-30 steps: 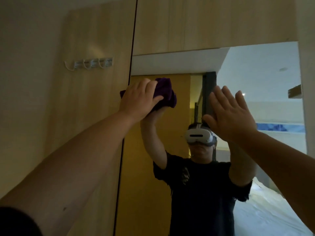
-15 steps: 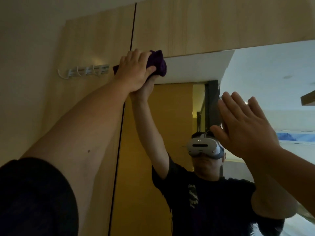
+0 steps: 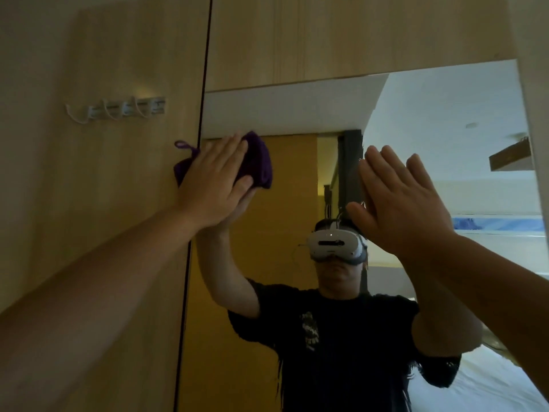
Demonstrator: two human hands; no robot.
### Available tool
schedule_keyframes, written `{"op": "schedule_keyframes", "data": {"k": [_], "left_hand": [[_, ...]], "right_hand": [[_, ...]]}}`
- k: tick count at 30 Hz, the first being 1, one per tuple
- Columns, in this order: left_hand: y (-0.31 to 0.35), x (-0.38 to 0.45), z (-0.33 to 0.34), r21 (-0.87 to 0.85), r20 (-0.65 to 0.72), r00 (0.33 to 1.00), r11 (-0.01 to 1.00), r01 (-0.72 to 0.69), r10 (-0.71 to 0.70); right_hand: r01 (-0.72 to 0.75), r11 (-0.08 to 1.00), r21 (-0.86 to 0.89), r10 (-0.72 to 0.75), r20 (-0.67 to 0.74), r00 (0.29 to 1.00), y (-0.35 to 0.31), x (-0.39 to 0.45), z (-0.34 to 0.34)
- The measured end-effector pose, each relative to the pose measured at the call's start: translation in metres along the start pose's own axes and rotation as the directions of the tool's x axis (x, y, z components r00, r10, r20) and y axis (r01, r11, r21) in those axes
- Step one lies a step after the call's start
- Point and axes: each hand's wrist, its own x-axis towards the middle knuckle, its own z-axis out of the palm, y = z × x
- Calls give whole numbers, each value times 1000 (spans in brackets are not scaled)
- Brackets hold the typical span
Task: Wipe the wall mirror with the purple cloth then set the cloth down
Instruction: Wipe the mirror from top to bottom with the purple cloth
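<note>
The wall mirror [image 3: 430, 120] fills the right half of the view, set into a wooden wall. My left hand [image 3: 212, 182] presses the bunched purple cloth [image 3: 261, 160] flat against the glass at the mirror's left edge, a little below its top. A small loop of the cloth sticks out to the left over the wood. My right hand [image 3: 398, 200] is raised with its fingers spread, palm towards the glass near the mirror's middle; it holds nothing. My reflection with a white headset shows in the glass.
A wooden panel [image 3: 118, 203] with a row of white wall hooks [image 3: 118, 110] lies left of the mirror, past a dark vertical gap [image 3: 205, 84]. More wood panelling [image 3: 356, 34] runs above the mirror. A white frame edge [image 3: 534, 114] bounds the right side.
My left hand went up with the cloth to the mirror's top left corner, then came back down along the left edge. My right hand stayed raised near the glass.
</note>
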Motion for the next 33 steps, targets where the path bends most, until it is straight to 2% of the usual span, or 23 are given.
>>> {"op": "schedule_keyframes", "data": {"k": [8, 13, 16, 20, 24, 27, 30, 33], "left_hand": [[48, -197, 44, 8, -19, 980, 980, -198, 198], [48, -203, 44, -3, -28, 979, 980, -201, 200], [52, -172, 26, -89, -102, 986, 987, -137, 128], [59, -79, -6, -132, -139, 989, 991, 26, -44], [64, 32, -32, -59, -218, 974, 997, 41, -53], [71, 102, -46, -13, -254, 961, 994, 112, -111], [70, 145, -47, 90, -195, 973, 985, 146, -126], [65, 157, -35, 38, -45, 992, 992, 122, -120]], "right_hand": [[-18, 998, 62, 16, 40, 999, -1, -1, -7], [-62, 977, 205, 59, 21, 998, 8, -8, -18], [-89, 986, 143, 86, 26, 996, 24, -16, -20], [-83, 996, 28, 80, 100, 992, 32, -21, -14], [-82, 997, 12, 80, 81, 994, 30, -22, -12], [-74, 997, 19, 73, 69, 995, 32, -22, -8], [-56, 998, 12, 55, 56, 997, 33, -22, -7], [-48, 999, 13, 47, 37, 998, 34, -22, -5]]}}
